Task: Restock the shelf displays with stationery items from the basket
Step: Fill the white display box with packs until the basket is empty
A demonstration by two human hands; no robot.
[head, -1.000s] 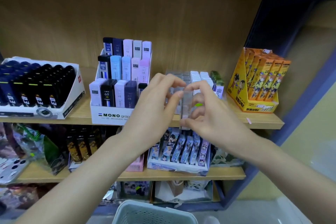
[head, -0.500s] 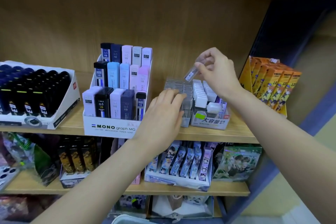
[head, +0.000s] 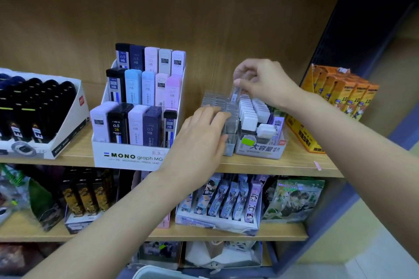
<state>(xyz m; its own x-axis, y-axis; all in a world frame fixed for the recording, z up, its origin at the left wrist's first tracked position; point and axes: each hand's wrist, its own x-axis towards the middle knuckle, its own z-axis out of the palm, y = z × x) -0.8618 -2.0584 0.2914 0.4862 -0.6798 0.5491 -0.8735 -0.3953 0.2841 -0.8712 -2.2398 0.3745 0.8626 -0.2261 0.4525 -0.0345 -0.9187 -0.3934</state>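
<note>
A: so the right hand [head: 265,84] pinched the clear lead case [head: 235,93] just above the packed row [head: 215,99] under its fingertips, and the left hand [head: 201,133] lay flat on that row.
B: tilted like that, it might've snagged and toppled neighbours.

Open air fills the upper half of the frame, above every display and before the wooden back panel [head: 204,7]. On the shelf [head: 294,163], the gap between MONO box [head: 129,156] and clear cases [head: 215,99] is blocked by the left hand [head: 199,140]. The right hand [head: 265,84], pinching a loose case [head: 235,93], covers their rear. Bare board lies right of centre, before the orange box [head: 335,106].
</note>
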